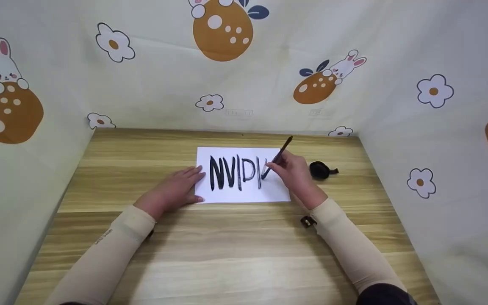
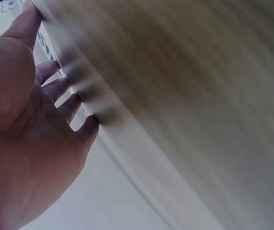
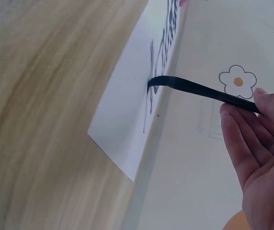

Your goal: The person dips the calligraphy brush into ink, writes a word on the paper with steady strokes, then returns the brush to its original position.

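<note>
A white sheet of paper [image 1: 231, 197] lies on the table with large black brushed letters [image 1: 227, 173] reading NVIDI, plus thinner strokes beside my right hand. My left hand [image 1: 178, 188] rests spread over the sheet's left edge; its fingertips [image 2: 88, 127] touch the paper. Between thumb and fingers, my right hand [image 1: 295, 171] pinches a slim black paintbrush [image 1: 281, 150], its handle slanting up. In the right wrist view the brush [image 3: 199, 87] has its dark tip bent against the paper. That hand covers part of the sheet's right side.
Right of my right hand sits a small round black dish [image 1: 320, 170] with a short handle; its contents cannot be made out. The wooden table [image 1: 227, 254] meets a printed cloth wall [image 1: 155, 84] at the back and sides.
</note>
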The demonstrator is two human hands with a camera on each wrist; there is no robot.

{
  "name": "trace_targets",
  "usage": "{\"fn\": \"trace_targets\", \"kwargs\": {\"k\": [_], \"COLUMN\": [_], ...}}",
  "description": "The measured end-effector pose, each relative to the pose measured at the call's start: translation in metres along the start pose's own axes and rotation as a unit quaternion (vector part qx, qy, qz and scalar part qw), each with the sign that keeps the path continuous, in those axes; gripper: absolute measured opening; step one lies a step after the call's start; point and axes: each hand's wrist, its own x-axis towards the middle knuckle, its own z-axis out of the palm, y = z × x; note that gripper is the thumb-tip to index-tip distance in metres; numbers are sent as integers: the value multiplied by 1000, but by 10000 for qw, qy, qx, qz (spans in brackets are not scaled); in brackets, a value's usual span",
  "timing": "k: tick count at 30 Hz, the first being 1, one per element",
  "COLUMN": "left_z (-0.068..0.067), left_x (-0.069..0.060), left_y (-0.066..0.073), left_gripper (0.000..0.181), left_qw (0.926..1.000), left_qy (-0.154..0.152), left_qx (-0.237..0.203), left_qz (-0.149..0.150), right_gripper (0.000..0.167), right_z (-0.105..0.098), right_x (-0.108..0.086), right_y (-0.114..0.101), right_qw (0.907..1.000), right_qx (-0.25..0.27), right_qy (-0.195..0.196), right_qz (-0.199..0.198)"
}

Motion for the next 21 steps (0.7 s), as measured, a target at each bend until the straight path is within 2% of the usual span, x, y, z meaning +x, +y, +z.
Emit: {"fn": "trace_targets", "kwargs": {"k": [9,21], "left_z": [-1,-2], "left_x": [1,0], "left_y": [1,2], "left_gripper": [85,85], "left_qw": [9999,9998], "left_qy": [-65,-104], "left_qx": [-55,-63], "left_qz": [-58,-157], "right_gripper": [22,21], "right_z": [-17,-20], "right_x": [5,15], "right_y": [-7,0], "right_qw": [9986,9974], "right_qx": [407,23], "right_qy": [307,642], "right_qz": [132,327]}}
